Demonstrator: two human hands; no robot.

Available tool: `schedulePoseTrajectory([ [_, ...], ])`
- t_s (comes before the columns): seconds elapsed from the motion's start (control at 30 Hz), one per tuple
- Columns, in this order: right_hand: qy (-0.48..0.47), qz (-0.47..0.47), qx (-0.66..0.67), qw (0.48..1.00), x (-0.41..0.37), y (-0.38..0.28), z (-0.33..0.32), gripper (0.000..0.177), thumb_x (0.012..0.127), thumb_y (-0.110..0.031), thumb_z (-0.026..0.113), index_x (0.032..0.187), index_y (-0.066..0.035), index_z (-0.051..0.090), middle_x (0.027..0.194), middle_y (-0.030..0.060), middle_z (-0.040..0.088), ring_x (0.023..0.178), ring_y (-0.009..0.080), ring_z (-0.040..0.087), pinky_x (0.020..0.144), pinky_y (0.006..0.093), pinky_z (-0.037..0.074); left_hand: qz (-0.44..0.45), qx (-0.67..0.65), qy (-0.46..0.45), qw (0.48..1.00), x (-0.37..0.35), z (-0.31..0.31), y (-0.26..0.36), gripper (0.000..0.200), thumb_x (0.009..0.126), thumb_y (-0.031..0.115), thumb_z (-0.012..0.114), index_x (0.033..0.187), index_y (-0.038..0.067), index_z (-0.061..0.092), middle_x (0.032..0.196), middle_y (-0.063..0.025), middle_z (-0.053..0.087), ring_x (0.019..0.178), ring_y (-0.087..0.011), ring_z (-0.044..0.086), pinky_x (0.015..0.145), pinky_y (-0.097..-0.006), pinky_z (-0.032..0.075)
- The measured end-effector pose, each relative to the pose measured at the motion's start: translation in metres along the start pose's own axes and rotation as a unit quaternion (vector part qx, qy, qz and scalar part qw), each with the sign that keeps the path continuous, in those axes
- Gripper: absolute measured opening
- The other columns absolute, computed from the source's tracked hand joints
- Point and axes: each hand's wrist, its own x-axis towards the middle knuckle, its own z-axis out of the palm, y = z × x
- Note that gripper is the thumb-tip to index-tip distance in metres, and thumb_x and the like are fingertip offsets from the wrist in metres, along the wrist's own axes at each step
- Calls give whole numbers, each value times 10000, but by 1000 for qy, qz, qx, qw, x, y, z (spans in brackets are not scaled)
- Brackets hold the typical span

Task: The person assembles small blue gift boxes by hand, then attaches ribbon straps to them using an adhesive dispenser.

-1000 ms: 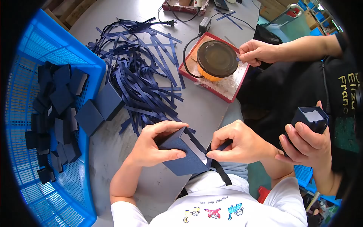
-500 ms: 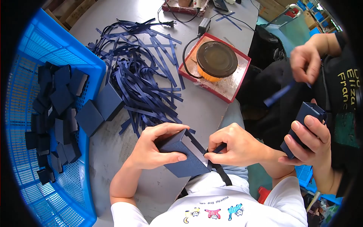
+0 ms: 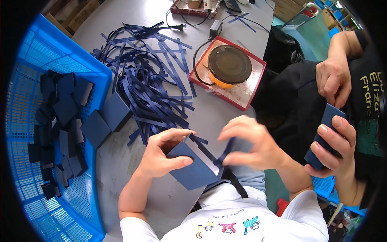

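Grey table [image 3: 121, 161] — ribbon heap [image 3: 153, 84], crate [image 3: 52, 48], navy box [image 3: 193, 171].

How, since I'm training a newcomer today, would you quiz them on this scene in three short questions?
1. True or false: the left hand holds a box.
2. What lies in the crate? A: boxes. B: cables. C: scissors.
3. Fill the gap: the right hand pinches a navy ____.

Key: 1 true. 2 A. 3 ribbon.
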Motion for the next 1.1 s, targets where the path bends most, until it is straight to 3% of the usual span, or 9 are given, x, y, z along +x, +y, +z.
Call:
schedulePoseTrajectory([
  [0.1, 151, 148, 194, 958, -30, 10, -2, 132, 844, -74, 569, 759, -7, 645, 770, 57, 609, 683, 95, 519, 615, 214, 395, 0, 25, 13, 1000, 2, -2, -3, 515, 684, 49, 745, 1146, -18, 526, 963, -85, 625, 867, -106, 588, 798, -235, 459],
  [0.23, 12, 278, 349, 895, -49, 11, 29, 213, 882, -166, 569, 799, 12, 652, 683, 19, 596, 582, 42, 448, 497, 204, 327, -7, 29, 25, 999, 5, 0, -8, 502, 691, 60, 742, 1141, -16, 531, 955, -80, 626, 861, -106, 591, 793, -229, 459],
  [0.33, 91, 420, 547, 719, -43, 12, 45, 189, 849, -159, 621, 885, 24, 654, 648, -24, 539, 540, 37, 392, 493, 186, 297, -13, 36, 26, 999, 6, 2, -14, 498, 691, 69, 743, 1136, -13, 537, 952, -75, 626, 846, -106, 593, 776, -224, 463],
  [0.63, 373, 258, 469, 757, -27, 51, -5, 140, 868, -119, 589, 906, 8, 635, 546, -52, 409, 484, 37, 313, 461, 202, 234, -56, 108, 95, 988, 14, -17, -23, 471, 691, 75, 742, 1112, -19, 553, 904, -69, 633, 803, -106, 597, 725, -226, 479],
  [0.77, 416, 199, 504, 730, -28, 69, -10, 136, 901, -148, 537, 916, -42, 621, 892, 71, 630, 773, 114, 583, 750, 261, 482, -64, 113, 100, 986, 18, -17, -23, 467, 692, 82, 742, 1106, -20, 554, 901, -72, 633, 803, -109, 597, 720, -235, 481],
  [0.83, 412, 198, 556, 695, -21, 65, -15, 139, 914, -148, 511, 927, -41, 600, 881, 70, 624, 798, 137, 594, 781, 285, 482, -75, 115, 98, 986, 18, -16, -25, 473, 690, 89, 744, 1109, -18, 553, 898, -69, 629, 805, -107, 594, 717, -234, 481],
  [0.93, 346, 222, 595, 691, -17, 67, -20, 162, 915, -170, 515, 901, -26, 587, 809, 55, 603, 644, 92, 523, 575, 219, 441, -76, 121, 86, 986, 19, -14, -28, 493, 686, 100, 752, 1120, -18, 548, 904, -62, 619, 812, -103, 586, 725, -227, 475],
  [0.97, 334, 249, 568, 710, -15, 68, -21, 174, 907, -168, 535, 852, -15, 596, 668, 11, 545, 501, 49, 405, 433, 186, 310, -81, 119, 78, 987, 20, -11, -27, 492, 686, 104, 753, 1119, -15, 550, 909, -61, 616, 817, -102, 583, 734, -226, 473],
  [1.1, 347, 296, 452, 767, -1, 76, -23, 179, 870, -152, 599, 761, -10, 603, 510, -64, 395, 411, 9, 259, 389, 190, 177, -85, 139, 32, 986, 32, 5, -25, 478, 693, 126, 753, 1107, -6, 555, 912, -59, 612, 819, -100, 576, 758, -228, 466],
])
